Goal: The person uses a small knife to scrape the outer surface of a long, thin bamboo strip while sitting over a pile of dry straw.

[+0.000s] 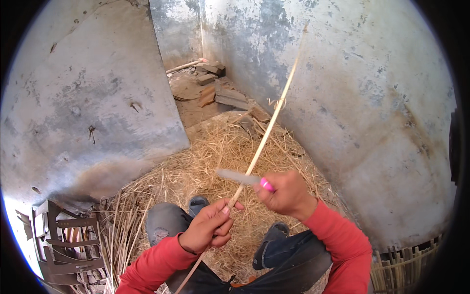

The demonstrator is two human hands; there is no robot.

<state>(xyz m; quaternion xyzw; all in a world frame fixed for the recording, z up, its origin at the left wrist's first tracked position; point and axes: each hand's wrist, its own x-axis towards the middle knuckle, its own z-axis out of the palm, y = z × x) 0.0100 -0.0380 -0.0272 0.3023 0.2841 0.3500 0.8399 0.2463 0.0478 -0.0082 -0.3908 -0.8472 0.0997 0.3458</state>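
The pale wooden strip (268, 133) runs diagonally from lower centre to upper right of frame. Left hand (210, 226): fingers closed around its lower portion. Right hand (286, 195): clamped on the knife (237, 176). Strip appears light, springy, splinter-prone; grip below the blade.

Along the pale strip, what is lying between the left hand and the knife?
In the head view, only bare strip lies between left hand and knife.
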